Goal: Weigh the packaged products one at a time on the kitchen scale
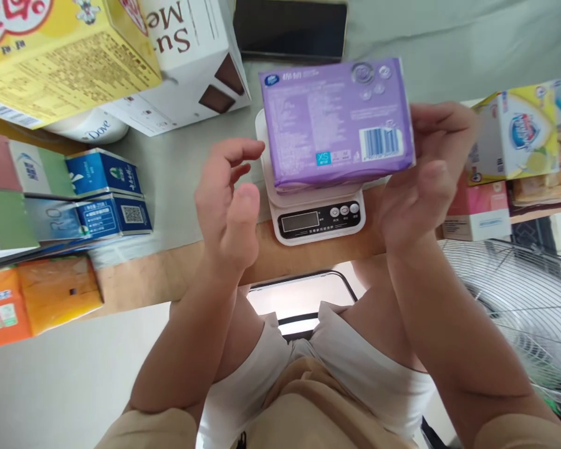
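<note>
A purple soft pack (pixel 334 118) with a barcode and an "XS" mark sits over the platform of a white kitchen scale (pixel 272 201), covering most of it. The scale's small display looks blank. My left hand (pixel 229 206) is just left of the pack, fingers curved and apart from the thumb, holding nothing. On the other side, my right hand (pixel 423 168) has its fingertips at the pack's right edge, partly behind it; whether they touch is hard to tell. Its thumb stands away from the pack, and the hand is open.
A black phone (pixel 290 30) lies behind the pack. At left stand a yellow box (pixel 70 68), a white box (pixel 182 93), small blue cartons (pixel 112 215) and an orange pack (pixel 58 293). Right are a yellow soap box (pixel 514 134) and a wire-caged fan (pixel 518 299).
</note>
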Available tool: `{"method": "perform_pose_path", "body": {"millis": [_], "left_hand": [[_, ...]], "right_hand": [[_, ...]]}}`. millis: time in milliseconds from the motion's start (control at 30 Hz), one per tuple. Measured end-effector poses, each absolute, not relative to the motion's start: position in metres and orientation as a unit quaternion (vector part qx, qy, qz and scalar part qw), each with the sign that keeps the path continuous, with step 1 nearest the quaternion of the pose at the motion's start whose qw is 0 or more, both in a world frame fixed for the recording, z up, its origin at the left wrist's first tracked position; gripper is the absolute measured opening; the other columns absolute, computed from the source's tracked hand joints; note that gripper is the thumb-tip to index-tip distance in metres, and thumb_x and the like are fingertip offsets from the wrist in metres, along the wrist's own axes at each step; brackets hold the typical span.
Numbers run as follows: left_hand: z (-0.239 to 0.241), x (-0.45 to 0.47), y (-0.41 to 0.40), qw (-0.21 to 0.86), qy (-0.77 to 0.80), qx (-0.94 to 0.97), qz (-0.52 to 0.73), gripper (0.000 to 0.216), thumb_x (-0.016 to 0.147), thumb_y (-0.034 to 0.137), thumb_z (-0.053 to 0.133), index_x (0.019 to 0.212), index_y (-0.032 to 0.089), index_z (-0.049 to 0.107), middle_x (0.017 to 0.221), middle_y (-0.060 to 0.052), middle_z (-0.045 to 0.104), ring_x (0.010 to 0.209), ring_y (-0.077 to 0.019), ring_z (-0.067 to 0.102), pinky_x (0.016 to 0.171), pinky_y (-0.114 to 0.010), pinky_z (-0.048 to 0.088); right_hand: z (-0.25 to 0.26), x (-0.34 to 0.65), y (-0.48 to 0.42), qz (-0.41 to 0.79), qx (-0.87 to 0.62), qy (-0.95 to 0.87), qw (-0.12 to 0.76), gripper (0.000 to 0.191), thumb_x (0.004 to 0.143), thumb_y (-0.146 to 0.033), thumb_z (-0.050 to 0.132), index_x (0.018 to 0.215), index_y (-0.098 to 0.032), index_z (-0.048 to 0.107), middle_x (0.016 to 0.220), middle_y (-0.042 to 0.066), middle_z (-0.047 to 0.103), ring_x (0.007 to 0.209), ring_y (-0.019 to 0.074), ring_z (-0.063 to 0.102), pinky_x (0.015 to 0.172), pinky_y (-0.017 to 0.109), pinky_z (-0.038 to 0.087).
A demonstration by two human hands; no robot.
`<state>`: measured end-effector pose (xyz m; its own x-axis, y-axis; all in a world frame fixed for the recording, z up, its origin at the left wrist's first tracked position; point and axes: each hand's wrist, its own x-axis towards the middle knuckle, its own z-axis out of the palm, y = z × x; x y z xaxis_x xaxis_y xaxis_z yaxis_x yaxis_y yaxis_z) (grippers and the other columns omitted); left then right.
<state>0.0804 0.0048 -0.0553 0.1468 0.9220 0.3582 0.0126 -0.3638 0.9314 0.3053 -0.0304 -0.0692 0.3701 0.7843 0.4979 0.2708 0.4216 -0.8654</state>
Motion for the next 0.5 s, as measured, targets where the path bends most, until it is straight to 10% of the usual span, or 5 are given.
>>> {"method": "perform_pose_path", "body": {"millis": [300,500], "left_hand": [[-0.07,0.083,0.009,0.378,0.278,0.697,0.542,0.058,0.095,0.058,0.052,0.14,0.024,0.064,0.136,-0.011,0.066,0.126,-0.0283,0.063,0.099,-0.042,0.055],[-0.067,0.091,0.007,0.344,0.252,0.7,0.573,0.064,0.09,0.061,0.057,0.145,0.027,0.061,0.141,-0.009,0.064,0.132,-0.0306,0.06,0.108,-0.046,0.051]], "right_hand": [[-0.068,0.302,-0.033,0.261,-0.478,-0.579,0.606,0.057,0.086,-0.068,0.059,0.123,-0.03,0.04,0.14,0.009,0.049,0.134,0.0258,0.053,0.114,0.051,0.05],[-0.072,0.31,-0.037,0.213,-0.465,-0.639,0.575,0.064,0.075,-0.06,0.078,0.108,-0.027,0.034,0.169,0.013,0.019,0.163,0.0323,0.02,0.128,0.061,0.032]]}}
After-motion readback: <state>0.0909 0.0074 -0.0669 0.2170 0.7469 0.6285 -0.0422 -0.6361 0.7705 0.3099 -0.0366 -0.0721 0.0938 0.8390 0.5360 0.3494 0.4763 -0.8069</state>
